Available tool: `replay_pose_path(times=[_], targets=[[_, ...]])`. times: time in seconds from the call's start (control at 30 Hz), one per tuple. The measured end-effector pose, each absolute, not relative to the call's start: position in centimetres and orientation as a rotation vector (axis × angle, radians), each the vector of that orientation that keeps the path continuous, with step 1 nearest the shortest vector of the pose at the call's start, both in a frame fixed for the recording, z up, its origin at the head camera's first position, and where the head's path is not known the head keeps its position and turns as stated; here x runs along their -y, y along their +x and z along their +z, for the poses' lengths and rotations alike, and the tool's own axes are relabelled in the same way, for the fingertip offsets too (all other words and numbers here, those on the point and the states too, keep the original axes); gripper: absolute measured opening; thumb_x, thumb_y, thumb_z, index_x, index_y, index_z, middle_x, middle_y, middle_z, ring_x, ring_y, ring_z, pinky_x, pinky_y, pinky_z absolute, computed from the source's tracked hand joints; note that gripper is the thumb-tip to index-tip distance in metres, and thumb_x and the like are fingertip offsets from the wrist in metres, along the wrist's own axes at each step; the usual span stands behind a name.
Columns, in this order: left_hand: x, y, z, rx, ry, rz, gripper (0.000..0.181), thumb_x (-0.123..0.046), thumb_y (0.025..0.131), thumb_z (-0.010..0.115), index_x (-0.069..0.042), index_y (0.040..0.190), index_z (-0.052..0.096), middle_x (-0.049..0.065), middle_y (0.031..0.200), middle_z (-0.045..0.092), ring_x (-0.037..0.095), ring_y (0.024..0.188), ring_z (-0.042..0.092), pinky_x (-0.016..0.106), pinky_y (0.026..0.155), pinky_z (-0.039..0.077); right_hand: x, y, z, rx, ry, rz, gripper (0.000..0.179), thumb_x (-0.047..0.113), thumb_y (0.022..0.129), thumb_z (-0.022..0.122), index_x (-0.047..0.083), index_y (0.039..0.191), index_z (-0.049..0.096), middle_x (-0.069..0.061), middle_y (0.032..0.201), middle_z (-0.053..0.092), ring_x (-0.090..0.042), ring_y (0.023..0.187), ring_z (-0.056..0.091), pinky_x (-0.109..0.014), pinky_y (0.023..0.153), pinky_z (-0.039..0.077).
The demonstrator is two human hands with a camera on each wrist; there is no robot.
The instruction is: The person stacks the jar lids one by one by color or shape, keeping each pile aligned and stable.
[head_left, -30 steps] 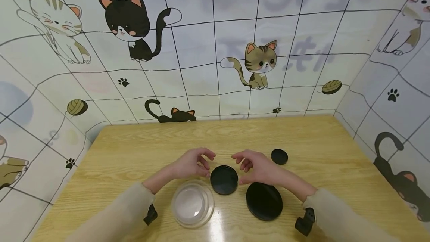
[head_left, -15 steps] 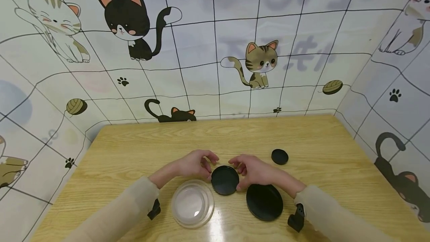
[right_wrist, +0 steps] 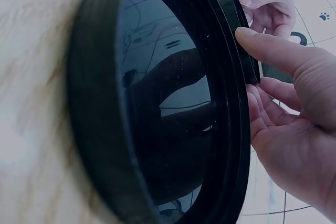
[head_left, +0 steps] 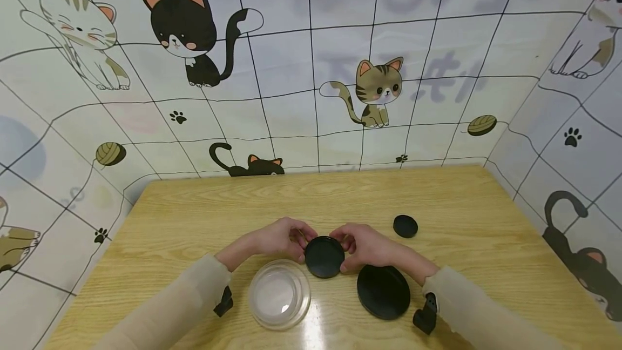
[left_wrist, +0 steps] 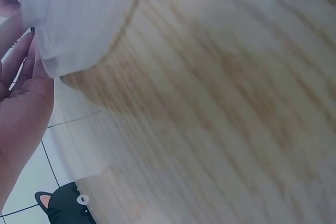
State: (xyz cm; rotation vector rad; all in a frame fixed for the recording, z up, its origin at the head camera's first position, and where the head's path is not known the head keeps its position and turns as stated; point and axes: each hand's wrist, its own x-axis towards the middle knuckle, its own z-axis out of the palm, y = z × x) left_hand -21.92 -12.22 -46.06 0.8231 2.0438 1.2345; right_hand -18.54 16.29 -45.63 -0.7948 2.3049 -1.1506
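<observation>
A medium black round lid with a raised rim is between my two hands near the middle of the table. My left hand grips its left edge with curled fingers and thumb. On the opposite edge, my right hand holds it the same way. In the right wrist view, the right thumb and fingers meet the rim of this lid, mostly hidden behind a larger black round lid. A clear round plastic container stands below my left hand; the left wrist view shows its blurred side close up.
The larger black lid lies just below my right hand, close to the wrist. A small black disc lies behind the right forearm. The wooden table ends at a wall covering printed with cats.
Both hands have closed in on the medium black lid from either side and now grip it. It has shifted slightly away from me. The other pieces stay put.
</observation>
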Motion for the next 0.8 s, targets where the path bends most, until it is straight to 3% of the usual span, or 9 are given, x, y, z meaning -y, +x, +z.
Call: replay_pose_path(times=[0.8], targets=[[12.49,-21.22,-45.83,-2.021,0.765,1.383,0.052,0.008,0.079,0.081,0.007,0.129,0.065,0.017,0.109,0.07,0.019,0.094,0.063,0.026,0.082,0.053,-16.95,-18.82,-45.75,-2.265,-0.766,-1.314,0.065,0.011,0.078,0.09,-0.003,0.135,0.061,-0.011,0.111,0.064,-0.023,0.096,0.061,-0.029,0.082,0.053]])
